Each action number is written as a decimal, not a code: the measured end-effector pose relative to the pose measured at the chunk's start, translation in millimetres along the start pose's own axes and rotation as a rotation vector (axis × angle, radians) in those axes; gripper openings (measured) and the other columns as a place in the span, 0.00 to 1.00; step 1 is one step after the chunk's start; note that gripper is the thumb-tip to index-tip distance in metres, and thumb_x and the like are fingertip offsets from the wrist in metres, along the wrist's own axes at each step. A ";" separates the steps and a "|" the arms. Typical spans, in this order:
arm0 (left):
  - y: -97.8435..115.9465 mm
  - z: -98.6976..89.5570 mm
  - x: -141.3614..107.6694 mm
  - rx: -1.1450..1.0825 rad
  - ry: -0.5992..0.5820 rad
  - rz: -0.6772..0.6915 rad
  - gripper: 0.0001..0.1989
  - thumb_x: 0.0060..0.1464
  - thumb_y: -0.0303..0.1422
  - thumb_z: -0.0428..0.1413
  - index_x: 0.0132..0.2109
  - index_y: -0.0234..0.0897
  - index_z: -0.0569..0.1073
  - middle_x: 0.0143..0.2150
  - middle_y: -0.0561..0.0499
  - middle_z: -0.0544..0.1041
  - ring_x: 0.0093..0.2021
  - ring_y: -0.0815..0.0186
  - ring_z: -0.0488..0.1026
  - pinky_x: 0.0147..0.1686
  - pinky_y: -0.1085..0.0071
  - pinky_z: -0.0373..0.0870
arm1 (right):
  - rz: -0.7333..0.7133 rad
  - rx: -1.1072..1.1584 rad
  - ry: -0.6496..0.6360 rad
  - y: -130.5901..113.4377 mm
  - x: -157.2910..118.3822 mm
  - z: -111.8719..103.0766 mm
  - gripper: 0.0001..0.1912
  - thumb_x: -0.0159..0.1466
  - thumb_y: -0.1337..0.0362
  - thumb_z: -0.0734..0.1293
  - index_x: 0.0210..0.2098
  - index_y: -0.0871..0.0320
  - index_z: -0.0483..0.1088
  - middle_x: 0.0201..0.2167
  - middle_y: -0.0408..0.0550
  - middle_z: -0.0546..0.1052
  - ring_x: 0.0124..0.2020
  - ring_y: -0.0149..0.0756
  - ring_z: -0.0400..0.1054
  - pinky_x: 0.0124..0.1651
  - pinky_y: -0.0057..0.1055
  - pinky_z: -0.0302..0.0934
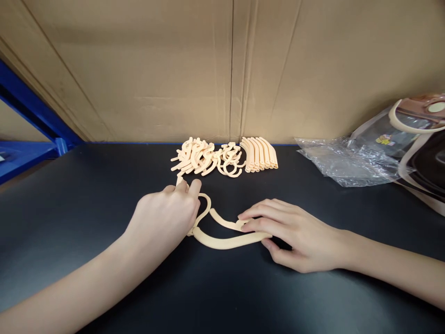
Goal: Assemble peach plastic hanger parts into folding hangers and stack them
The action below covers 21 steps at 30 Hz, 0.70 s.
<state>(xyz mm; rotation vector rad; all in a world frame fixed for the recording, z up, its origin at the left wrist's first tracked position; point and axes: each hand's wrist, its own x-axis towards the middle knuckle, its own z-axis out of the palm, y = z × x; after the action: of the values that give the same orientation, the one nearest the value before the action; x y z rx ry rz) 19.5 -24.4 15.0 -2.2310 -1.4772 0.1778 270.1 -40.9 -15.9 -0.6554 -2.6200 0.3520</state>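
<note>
My left hand (168,213) is closed at the left end of a cream plastic hanger arm (229,243) and a thin curved hanger hook (209,202). Its fingers hide the spot where these parts meet. The arm lies low over the table, bowed toward me. At its right end, my right hand (295,236) has thumb and fingers about the tip, closed on it. Just behind the arm is another curved cream piece (222,221), with the right fingertips touching it and covering part of it.
On the black tabletop (121,185), a loose heap of cream hooks and curved pieces (196,157) sits toward the back. Beside it, several hanger arms (260,154) lie in a neat row. Clear plastic bags (351,160) rest at right. Cardboard (156,69) stands behind; a blue frame (38,106) is left.
</note>
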 end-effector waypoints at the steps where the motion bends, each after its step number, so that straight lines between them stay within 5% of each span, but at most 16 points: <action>1: -0.8 0.2 -0.1 -0.007 -0.006 0.004 0.08 0.54 0.20 0.49 0.34 0.33 0.72 0.26 0.46 0.74 0.26 0.55 0.76 0.18 0.71 0.44 | 0.002 -0.002 -0.001 0.3 -0.3 0.0 0.20 0.61 0.75 0.61 0.53 0.61 0.68 0.53 0.53 0.74 0.51 0.37 0.66 0.55 0.36 0.62; 8: -8.5 6.6 1.6 -0.119 0.040 0.065 0.16 0.48 0.14 0.46 0.36 0.35 0.72 0.29 0.47 0.76 0.27 0.56 0.75 0.19 0.68 0.57 | 0.019 -0.042 -0.007 2.6 -0.6 -1.1 0.23 0.59 0.79 0.58 0.53 0.62 0.66 0.49 0.54 0.74 0.51 0.40 0.65 0.54 0.41 0.64; 13: -10.1 13.4 3.4 -0.169 0.056 0.114 0.18 0.51 0.13 0.45 0.42 0.34 0.73 0.38 0.45 0.77 0.37 0.55 0.77 0.23 0.68 0.65 | 0.068 -0.110 0.032 1.9 0.4 -0.8 0.22 0.62 0.80 0.55 0.53 0.61 0.66 0.48 0.54 0.75 0.51 0.41 0.65 0.52 0.41 0.64; 21: -8.0 26.5 3.4 -0.323 0.300 0.396 0.20 0.56 0.17 0.46 0.54 0.31 0.70 0.42 0.47 0.76 0.40 0.60 0.75 0.31 0.67 0.72 | 0.121 -0.214 0.073 7.6 0.1 1.8 0.24 0.61 0.84 0.54 0.49 0.60 0.69 0.43 0.52 0.75 0.45 0.41 0.65 0.45 0.40 0.64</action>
<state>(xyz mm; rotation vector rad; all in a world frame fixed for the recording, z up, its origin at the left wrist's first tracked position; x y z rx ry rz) 4.9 -10.8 -4.6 -2.6496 -0.9492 -0.2832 272.2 -34.6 -20.0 -0.8821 -2.5759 0.0802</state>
